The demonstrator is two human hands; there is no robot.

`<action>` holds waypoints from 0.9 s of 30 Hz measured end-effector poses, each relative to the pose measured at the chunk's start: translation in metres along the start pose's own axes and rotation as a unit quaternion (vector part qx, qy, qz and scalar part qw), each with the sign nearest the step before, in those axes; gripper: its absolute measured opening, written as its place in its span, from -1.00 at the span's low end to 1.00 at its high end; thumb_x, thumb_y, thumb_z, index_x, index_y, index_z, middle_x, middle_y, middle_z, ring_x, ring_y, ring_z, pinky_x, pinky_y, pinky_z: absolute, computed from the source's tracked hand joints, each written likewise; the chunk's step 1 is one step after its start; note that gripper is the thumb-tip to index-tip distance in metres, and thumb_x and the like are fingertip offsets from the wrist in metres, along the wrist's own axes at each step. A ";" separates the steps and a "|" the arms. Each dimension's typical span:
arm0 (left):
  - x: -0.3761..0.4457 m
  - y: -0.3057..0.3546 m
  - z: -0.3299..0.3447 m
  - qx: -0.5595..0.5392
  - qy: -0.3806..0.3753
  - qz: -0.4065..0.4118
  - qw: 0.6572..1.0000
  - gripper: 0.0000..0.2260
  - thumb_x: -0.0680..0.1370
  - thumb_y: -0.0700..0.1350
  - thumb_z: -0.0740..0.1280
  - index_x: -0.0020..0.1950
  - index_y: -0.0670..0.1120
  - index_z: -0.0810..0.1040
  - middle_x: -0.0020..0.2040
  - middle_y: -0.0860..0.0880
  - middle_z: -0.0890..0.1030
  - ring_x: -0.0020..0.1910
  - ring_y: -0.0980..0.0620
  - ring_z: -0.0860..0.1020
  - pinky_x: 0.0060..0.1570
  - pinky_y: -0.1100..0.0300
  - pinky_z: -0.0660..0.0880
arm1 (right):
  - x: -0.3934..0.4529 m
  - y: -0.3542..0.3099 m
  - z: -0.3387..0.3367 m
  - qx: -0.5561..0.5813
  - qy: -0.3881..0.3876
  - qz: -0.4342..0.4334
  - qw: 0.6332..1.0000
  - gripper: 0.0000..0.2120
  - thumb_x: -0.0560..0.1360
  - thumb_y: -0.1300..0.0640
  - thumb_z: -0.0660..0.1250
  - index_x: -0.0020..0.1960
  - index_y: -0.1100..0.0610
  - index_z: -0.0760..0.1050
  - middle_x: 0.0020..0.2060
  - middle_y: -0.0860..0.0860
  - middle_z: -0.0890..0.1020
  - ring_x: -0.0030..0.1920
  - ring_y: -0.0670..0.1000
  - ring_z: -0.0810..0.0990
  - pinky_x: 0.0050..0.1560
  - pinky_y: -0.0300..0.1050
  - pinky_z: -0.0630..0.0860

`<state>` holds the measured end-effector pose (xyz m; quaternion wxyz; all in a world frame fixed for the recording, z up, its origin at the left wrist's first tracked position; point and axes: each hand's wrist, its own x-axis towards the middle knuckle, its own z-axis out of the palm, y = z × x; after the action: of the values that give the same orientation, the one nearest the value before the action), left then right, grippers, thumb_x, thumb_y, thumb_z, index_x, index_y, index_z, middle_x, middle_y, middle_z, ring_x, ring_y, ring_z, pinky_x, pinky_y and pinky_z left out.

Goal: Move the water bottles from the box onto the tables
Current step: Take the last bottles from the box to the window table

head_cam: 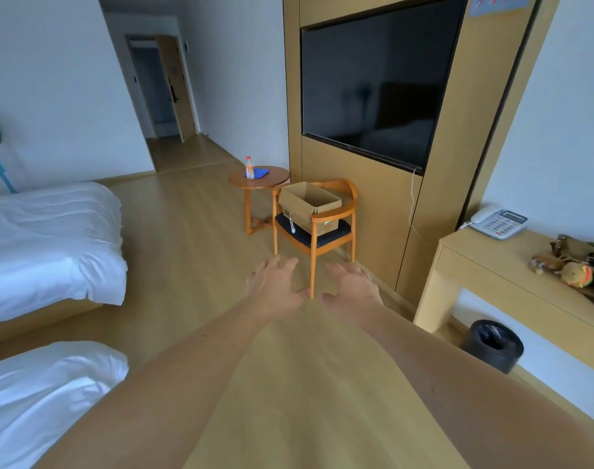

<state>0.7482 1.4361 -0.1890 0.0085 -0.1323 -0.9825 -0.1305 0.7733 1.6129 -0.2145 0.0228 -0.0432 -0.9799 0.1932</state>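
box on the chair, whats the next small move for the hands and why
Probably step closer and reach both into the box. The left hand and right hand are open, empty and short of the chair; one bottle already stands on the round table.

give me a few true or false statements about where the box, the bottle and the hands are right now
1. The cardboard box sits on the seat of the wooden chair. True.
2. A bottle stands upright on the round table. True.
3. The left hand is gripping a bottle. False: it holds nothing, with its fingers spread.
4. The right hand rests on the box's rim. False: it is out in the air, well short of the chair.
5. The blue cloth lies on the bed. False: it lies on the round table beside the bottle.
6. A black bin stands on the floor by the desk. True.
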 end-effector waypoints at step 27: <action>0.530 -0.108 0.062 0.004 -0.027 -0.040 0.999 -0.38 0.50 0.26 0.33 0.50 0.06 0.31 0.45 -0.09 0.41 0.46 -0.15 0.33 0.31 -0.16 0.37 | 0.564 0.031 0.065 -0.020 -0.080 -0.022 0.996 -0.28 0.49 -0.17 0.35 0.58 -0.12 0.17 0.46 0.06 0.34 0.39 0.22 0.35 0.30 0.20 0.45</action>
<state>0.2099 1.4887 -0.2494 -0.0230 -0.0966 -0.9874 -0.1231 0.2107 1.6695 -0.2701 -0.0519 -0.0067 -0.9831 0.1756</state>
